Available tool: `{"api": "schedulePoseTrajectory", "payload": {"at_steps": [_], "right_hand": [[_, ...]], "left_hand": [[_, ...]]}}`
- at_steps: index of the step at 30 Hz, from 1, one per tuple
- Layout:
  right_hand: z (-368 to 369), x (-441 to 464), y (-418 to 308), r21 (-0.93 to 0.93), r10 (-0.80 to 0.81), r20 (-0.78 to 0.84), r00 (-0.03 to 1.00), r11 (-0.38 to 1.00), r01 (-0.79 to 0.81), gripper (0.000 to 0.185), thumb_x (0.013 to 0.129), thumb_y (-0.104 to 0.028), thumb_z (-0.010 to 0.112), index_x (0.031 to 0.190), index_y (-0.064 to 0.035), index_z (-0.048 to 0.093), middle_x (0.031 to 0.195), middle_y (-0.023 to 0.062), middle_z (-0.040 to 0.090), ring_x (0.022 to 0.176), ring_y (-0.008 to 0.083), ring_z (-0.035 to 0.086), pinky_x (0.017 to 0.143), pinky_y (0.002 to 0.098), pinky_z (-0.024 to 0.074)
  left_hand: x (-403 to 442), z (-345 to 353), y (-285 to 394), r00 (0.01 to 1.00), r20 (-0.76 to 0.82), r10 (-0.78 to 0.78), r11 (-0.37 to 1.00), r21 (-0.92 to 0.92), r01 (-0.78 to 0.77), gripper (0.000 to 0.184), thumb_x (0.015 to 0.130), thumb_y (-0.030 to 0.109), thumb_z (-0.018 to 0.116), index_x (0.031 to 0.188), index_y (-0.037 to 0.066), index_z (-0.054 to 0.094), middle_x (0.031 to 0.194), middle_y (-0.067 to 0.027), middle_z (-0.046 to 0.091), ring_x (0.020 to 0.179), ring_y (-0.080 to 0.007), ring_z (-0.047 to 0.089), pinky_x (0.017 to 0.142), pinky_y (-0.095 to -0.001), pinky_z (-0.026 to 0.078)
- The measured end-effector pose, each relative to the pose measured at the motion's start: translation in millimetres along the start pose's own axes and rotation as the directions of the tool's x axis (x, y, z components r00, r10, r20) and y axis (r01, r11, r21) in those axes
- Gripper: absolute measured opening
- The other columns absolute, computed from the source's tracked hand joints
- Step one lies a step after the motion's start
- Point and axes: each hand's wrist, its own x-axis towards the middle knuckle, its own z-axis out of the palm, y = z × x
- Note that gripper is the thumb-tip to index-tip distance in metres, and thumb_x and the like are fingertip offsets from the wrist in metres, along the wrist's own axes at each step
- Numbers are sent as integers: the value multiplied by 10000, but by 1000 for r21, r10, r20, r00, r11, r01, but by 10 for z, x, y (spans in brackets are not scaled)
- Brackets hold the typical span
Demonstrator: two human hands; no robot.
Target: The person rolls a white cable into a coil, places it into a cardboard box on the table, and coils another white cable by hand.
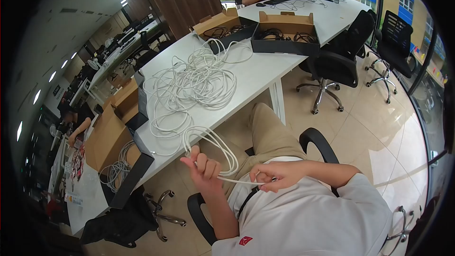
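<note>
My left hand [204, 167] is closed around several loops of a white cable [222, 143], which stand up and fan out above the fist. My right hand [280, 175] pinches a stretch of the same cable beside my waist, and a short length runs taut between the two hands. A small dark spot shows at the right fingers; I cannot make out what it is. Beyond the hands, a large tangled pile of white cable [204, 78] lies on the white table [256, 71], with strands trailing toward the held loops.
At the left, an open box [130, 180] contains grey cable. Two open boxes at the back, one box [286, 45] and another box [241, 35], contain black cables. Office chairs [336, 68] stand at the right. People sit or work farther off.
</note>
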Motion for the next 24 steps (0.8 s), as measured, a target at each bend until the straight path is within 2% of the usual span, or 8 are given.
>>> {"api": "schedulePoseTrajectory", "payload": {"at_steps": [2, 6, 8, 11, 14, 17, 20, 24], "right_hand": [[-74, -52, -67, -27, 128, -27, 991, 991, -129, 259, 951, -147, 469, 1196, -65, 446, 778, 61, 519, 726, 136, 559, 683, 285, 454], [-205, -101, 22, -387, -24, -44, 999, 922, 5, 187, 947, -114, 472, 1104, -37, 536, 803, 97, 554, 771, 207, 582, 731, 346, 463], [-285, -135, 125, -580, -90, -48, 995, 813, 45, 179, 913, -75, 513, 1078, -26, 561, 850, 104, 584, 833, 240, 588, 785, 372, 456], [-376, -157, 241, -808, -79, -190, 979, 578, -110, 287, 830, -43, 576, 1115, -15, 569, 1058, 137, 580, 1045, 296, 529, 922, 399, 405], [-357, -127, 196, -895, -363, -395, 844, 357, -265, 401, 783, -21, 601, 1178, -46, 539, 1251, 151, 470, 1157, 329, 439, 976, 406, 366], [-283, -32, 60, -843, -494, -538, 683, 332, -423, 469, 778, -19, 598, 1238, -23, 508, 1342, 187, 360, 1240, 367, 348, 1049, 426, 308], [-282, -4, 13, -829, -542, -558, 629, 334, -447, 501, 778, -5, 597, 1263, -36, 477, 1347, 171, 357, 1233, 363, 355, 1045, 426, 317], [-336, -3, 62, -845, -546, -502, 671, 475, -245, 513, 775, 16, 596, 1267, -41, 461, 1330, 165, 383, 1235, 376, 359, 1036, 437, 335]], "left_hand": [[-2, 30, 42, 999, 24, 41, 998, -50, -40, 312, 1014, 406, 322, 871, 130, 334, 568, 33, 294, 407, -52, 266, 374, -213, 236], [8, 157, 123, 996, 80, 26, 1000, -7, -26, 334, 1015, 424, 304, 859, 129, 331, 553, 36, 271, 394, -42, 237, 353, -212, 195], [7, 229, 92, 992, 122, -11, 998, -60, 18, 342, 1017, 428, 300, 853, 129, 329, 544, 38, 266, 383, -37, 231, 342, -208, 178], [-4, 360, 47, 987, 158, -27, 958, -276, 70, 358, 1013, 438, 299, 833, 129, 311, 502, 52, 264, 352, -30, 193, 329, -206, 157], [-33, 387, -22, 973, 227, -48, 960, -259, 107, 362, 1014, 431, 309, 819, 126, 305, 488, 52, 264, 343, -30, 201, 323, -205, 157], [-41, 361, -84, 962, 263, -75, 935, -317, 160, 355, 1015, 423, 313, 818, 128, 308, 483, 53, 266, 340, -31, 205, 323, -204, 160], [-48, 351, -158, 962, 259, -90, 913, -364, 183, 350, 1017, 414, 317, 816, 128, 309, 482, 53, 268, 339, -30, 205, 322, -205, 161], [-63, 341, -224, 955, 267, -125, 895, -385, 225, 344, 1018, 407, 319, 815, 130, 308, 482, 53, 270, 337, -28, 206, 324, -206, 160]]}}
